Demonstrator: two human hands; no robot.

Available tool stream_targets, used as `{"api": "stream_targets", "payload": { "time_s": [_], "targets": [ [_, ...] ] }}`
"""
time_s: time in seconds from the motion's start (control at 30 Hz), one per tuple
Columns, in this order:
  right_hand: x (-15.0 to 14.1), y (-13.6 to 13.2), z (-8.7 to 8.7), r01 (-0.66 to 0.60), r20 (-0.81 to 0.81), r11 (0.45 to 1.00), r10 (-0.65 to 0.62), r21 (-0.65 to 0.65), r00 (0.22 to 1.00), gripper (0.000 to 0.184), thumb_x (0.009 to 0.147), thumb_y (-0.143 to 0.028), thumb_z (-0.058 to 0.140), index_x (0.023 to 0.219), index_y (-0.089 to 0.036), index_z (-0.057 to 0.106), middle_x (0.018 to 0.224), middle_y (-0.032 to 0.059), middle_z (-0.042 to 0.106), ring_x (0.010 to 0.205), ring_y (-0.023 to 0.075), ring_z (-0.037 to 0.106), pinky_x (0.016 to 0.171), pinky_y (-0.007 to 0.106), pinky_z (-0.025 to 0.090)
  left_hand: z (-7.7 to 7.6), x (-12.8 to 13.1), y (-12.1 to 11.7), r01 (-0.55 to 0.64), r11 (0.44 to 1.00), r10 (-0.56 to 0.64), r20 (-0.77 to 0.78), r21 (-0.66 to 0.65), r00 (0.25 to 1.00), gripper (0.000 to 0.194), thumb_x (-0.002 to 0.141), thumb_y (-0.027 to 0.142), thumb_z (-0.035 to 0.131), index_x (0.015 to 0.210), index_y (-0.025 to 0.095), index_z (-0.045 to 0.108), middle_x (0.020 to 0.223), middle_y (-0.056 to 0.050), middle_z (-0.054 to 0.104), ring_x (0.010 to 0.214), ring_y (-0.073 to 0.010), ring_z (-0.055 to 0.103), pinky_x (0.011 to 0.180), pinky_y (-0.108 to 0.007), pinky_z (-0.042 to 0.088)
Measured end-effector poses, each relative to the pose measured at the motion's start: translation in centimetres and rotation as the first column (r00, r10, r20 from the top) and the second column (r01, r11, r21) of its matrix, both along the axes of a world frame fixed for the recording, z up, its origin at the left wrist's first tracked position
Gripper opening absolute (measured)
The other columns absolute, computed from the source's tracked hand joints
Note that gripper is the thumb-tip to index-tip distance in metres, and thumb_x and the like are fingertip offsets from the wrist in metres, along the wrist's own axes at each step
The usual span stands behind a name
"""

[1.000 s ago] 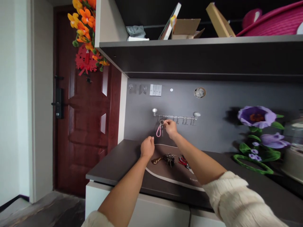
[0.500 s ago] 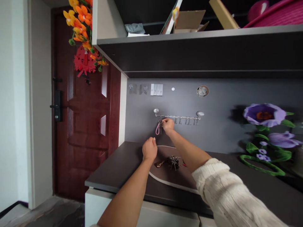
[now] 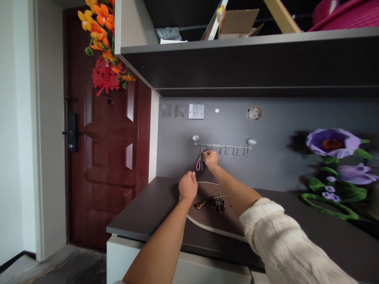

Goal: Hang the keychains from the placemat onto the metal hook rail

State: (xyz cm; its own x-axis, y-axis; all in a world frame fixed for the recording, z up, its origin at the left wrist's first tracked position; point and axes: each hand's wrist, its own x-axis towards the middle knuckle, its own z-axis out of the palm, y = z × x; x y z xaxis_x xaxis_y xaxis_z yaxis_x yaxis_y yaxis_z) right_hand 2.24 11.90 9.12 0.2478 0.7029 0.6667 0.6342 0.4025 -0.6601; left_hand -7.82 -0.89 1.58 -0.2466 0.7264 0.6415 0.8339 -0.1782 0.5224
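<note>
My right hand (image 3: 211, 158) is raised to the left end of a metal hook rail (image 3: 224, 146) on the grey wall, its fingers pinched on a key ring with a pink loop strap (image 3: 198, 163) that hangs at the leftmost hook. My left hand (image 3: 188, 186) hovers lower, over the dark counter, fingers curled closed; whether it holds anything I cannot tell. A bunch of keys (image 3: 214, 202) lies on a brown mat (image 3: 207, 221) just right of my left hand.
A dark counter (image 3: 142, 213) runs along the wall. Purple fabric flowers (image 3: 331, 165) stand at the right. A dark shelf (image 3: 251, 63) with boxes hangs overhead. A red door (image 3: 103, 157) with orange flowers (image 3: 102, 27) is at the left.
My right hand has moved the pink-strapped key ring up against the rail's leftmost hook. The view has shifted slightly, and my right arm now hides the red item on the mat.
</note>
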Motion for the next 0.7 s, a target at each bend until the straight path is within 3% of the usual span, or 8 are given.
{"api": "stream_targets", "payload": {
  "time_s": [0.43,0.57,0.7],
  "targets": [
    [1.0,-0.2,-0.9,-0.068,-0.043,0.998,0.068,0.015,0.997,0.015,0.067,-0.014,0.051,0.067,-0.014,0.066,0.058,0.0045,0.063,0.058,0.0123,0.06,0.06,0.02,0.045,-0.3,-0.1,0.3,0.044,0.999,-0.044,-0.018,0.011,0.999,0.038,0.087,0.035,0.024,0.078,0.017,0.056,0.075,-0.008,0.062,0.07,-0.0161,0.055,0.059,-0.026,0.03],
    [1.6,-1.7,-0.9,-0.113,-0.089,0.993,0.114,0.02,0.99,0.014,0.068,-0.016,0.05,0.067,-0.014,0.064,0.06,0.0036,0.063,0.056,0.0117,0.059,0.059,0.022,0.046,-0.4,-0.1,0.4,0.114,0.993,-0.114,-0.001,0.031,0.993,0.031,0.085,0.033,0.03,0.079,0.018,0.057,0.073,-0.004,0.062,0.068,-0.014,0.055,0.059,-0.024,0.031],
    [2.1,-4.4,-0.6,-0.261,-0.193,0.965,0.263,0.036,0.945,0.014,0.07,-0.02,0.049,0.072,-0.014,0.062,0.065,0.0032,0.064,0.054,0.0102,0.058,0.058,0.023,0.047,-0.4,0.0,0.2,0.216,0.975,-0.217,0.014,0.047,0.976,0.024,0.082,0.032,0.038,0.08,0.019,0.057,0.07,-0.001,0.061,0.064,-0.0113,0.053,0.059,-0.022,0.032]
  ]
}}
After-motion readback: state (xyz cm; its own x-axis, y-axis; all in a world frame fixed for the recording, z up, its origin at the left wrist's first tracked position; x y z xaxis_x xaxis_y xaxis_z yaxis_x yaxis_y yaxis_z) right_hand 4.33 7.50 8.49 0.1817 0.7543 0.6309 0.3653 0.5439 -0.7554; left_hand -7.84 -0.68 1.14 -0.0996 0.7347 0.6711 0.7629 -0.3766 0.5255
